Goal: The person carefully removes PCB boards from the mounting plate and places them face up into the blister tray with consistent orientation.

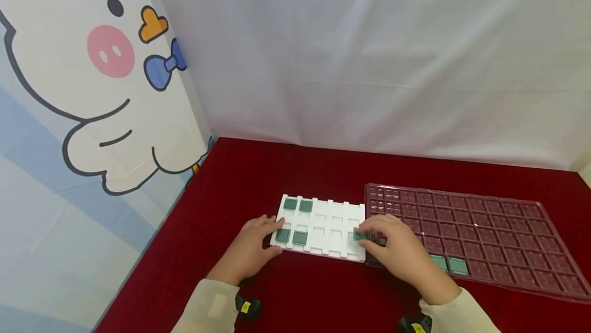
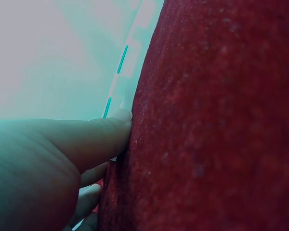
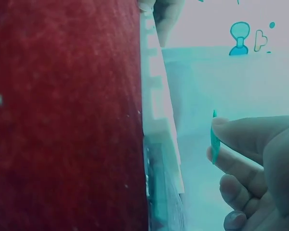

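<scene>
The right hand pinched a chip over the white tray the left hand held, and to me a slack pinch risked dropping the chip askew.

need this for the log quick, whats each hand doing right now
Left hand: closed, holding the white tray at its left end.
Right hand: closed, pinching one green square.
</scene>
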Action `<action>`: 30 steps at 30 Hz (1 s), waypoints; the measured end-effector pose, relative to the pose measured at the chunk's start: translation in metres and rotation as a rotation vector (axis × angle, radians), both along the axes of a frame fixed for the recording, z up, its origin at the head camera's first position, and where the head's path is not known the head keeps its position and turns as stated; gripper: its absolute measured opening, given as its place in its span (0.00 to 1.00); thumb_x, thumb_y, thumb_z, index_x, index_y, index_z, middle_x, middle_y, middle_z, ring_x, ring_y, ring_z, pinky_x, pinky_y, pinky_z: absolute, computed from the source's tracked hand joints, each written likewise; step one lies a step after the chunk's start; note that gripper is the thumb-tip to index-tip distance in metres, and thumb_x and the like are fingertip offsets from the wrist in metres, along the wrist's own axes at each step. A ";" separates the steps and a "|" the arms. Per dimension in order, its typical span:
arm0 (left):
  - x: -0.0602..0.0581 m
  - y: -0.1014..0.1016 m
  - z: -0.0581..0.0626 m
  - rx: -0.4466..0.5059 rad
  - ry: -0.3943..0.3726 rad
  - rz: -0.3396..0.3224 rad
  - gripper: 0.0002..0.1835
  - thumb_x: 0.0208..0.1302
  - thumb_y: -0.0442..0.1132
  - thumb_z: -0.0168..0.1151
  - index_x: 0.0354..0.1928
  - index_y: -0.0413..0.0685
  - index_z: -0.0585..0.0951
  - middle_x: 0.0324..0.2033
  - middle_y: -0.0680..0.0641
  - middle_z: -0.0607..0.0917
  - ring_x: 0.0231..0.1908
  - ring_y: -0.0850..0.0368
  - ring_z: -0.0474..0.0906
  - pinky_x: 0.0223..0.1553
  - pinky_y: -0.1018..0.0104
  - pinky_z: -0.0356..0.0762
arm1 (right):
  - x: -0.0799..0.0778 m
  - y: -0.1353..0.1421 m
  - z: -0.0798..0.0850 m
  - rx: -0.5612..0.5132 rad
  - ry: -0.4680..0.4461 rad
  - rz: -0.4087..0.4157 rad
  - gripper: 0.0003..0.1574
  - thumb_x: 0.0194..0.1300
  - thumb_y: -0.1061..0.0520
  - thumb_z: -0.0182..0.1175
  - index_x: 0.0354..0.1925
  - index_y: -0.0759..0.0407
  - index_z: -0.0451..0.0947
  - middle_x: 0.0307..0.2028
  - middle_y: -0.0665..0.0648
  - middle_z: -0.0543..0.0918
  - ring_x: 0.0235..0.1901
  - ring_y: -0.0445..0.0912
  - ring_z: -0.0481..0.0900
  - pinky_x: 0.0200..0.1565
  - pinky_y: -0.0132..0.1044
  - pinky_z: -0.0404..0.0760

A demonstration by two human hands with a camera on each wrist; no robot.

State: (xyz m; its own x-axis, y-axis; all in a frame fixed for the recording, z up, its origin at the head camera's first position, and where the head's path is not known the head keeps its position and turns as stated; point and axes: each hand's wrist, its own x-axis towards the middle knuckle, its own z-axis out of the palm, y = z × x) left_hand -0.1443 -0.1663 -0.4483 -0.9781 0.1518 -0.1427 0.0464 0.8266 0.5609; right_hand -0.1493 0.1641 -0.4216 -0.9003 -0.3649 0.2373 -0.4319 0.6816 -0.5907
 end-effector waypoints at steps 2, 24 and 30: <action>0.000 0.000 0.000 0.002 0.003 -0.002 0.36 0.66 0.42 0.73 0.75 0.59 0.73 0.75 0.50 0.69 0.76 0.45 0.56 0.71 0.43 0.64 | 0.000 0.002 0.002 -0.004 -0.004 -0.007 0.13 0.61 0.60 0.76 0.44 0.49 0.88 0.49 0.48 0.86 0.51 0.50 0.81 0.53 0.53 0.81; 0.001 0.001 -0.002 -0.014 0.007 0.010 0.36 0.65 0.43 0.73 0.75 0.59 0.73 0.74 0.50 0.69 0.76 0.44 0.57 0.71 0.43 0.64 | -0.004 0.036 0.010 0.073 -0.008 -0.029 0.14 0.65 0.57 0.73 0.49 0.50 0.87 0.52 0.52 0.86 0.53 0.55 0.81 0.53 0.58 0.81; 0.000 0.002 0.000 -0.008 0.008 0.009 0.36 0.66 0.43 0.73 0.75 0.59 0.73 0.74 0.50 0.69 0.76 0.44 0.57 0.70 0.43 0.64 | -0.007 0.043 0.012 0.073 0.022 -0.049 0.14 0.64 0.59 0.73 0.48 0.50 0.87 0.50 0.51 0.86 0.47 0.50 0.81 0.45 0.52 0.83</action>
State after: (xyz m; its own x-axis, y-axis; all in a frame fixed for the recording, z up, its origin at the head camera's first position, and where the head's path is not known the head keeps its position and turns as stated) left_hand -0.1439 -0.1645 -0.4483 -0.9805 0.1418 -0.1363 0.0431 0.8313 0.5541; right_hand -0.1566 0.2073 -0.4100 -0.9123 -0.3379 0.2314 -0.4095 0.7427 -0.5298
